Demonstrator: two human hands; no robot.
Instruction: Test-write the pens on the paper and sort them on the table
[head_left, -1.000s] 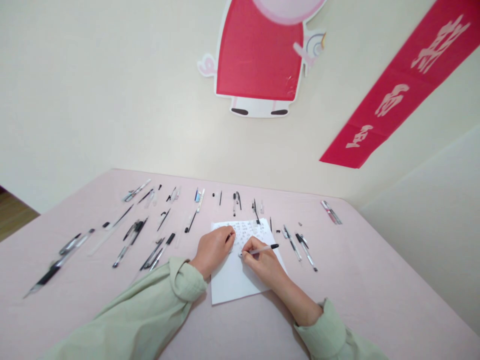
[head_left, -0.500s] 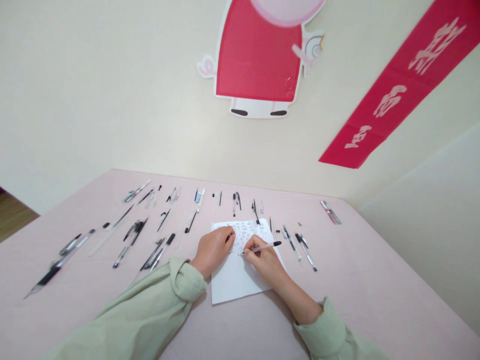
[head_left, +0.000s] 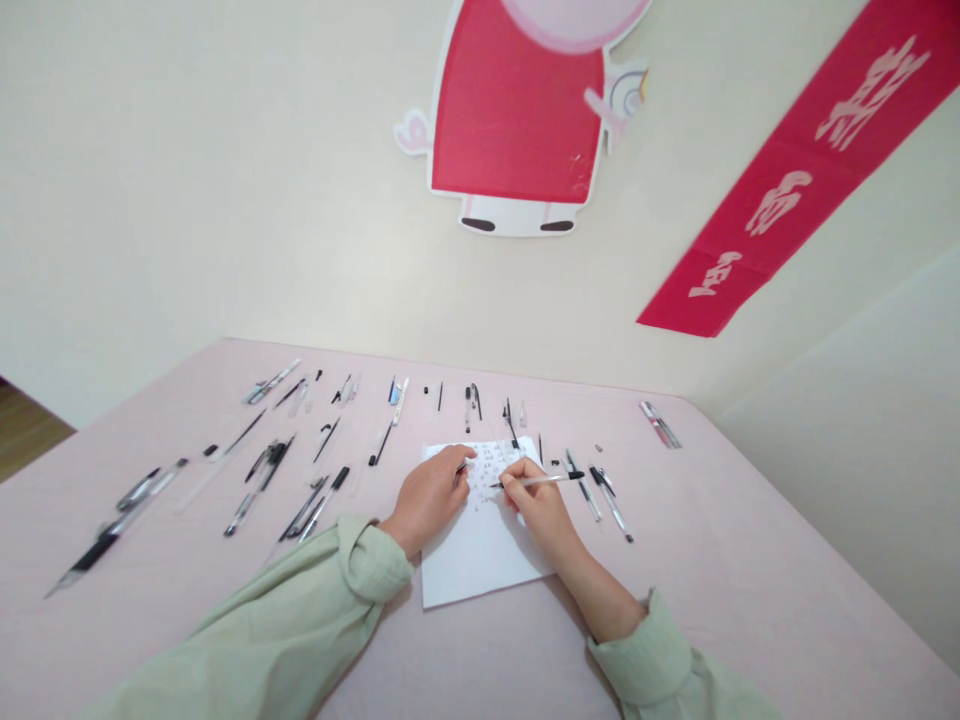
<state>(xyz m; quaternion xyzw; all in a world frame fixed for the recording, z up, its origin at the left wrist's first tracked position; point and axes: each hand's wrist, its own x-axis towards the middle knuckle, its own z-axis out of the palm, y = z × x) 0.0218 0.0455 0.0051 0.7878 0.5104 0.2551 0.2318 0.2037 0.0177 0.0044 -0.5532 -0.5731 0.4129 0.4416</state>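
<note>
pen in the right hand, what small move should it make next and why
Probably ease the pen toward the bare part of the paper just below the written marks. The right hand grips it with its tip over the sheet, the marks lie on the upper part, and the left hand rests at the sheet's left side. Whether the tip touches is unclear.
</note>
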